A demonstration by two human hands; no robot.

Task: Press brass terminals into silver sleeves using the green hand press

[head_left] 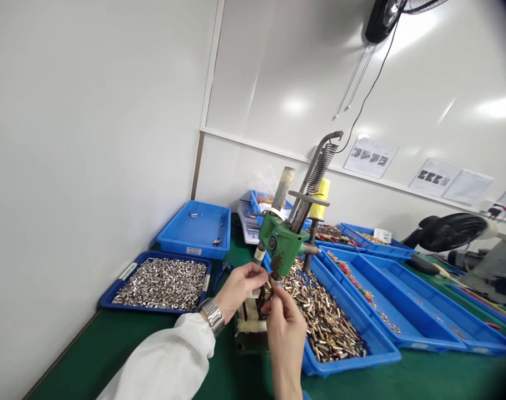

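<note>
A green hand press (280,244) with a spring and a yellow-wrapped handle (320,199) stands on the bench. Just under its ram, my left hand (242,286) has thumb and fingers pinched together. My right hand (285,322) comes up from below, also closed in a pinch at the same spot. Whatever sits between the fingertips is too small and covered to name. To the right of the press, a blue tray (353,364) holds many small gold-coloured metal parts (323,316). A dark blue tray (107,300) of silver metal pieces (161,283) lies left of my left hand.
Behind the silver pieces is a blue tray (194,208) with a few small parts, and blue-handled pliers (222,273) lie near it. More blue trays (407,305) line the right side. A black fan (453,232) stands at the far right; papers (370,155) hang on the wall.
</note>
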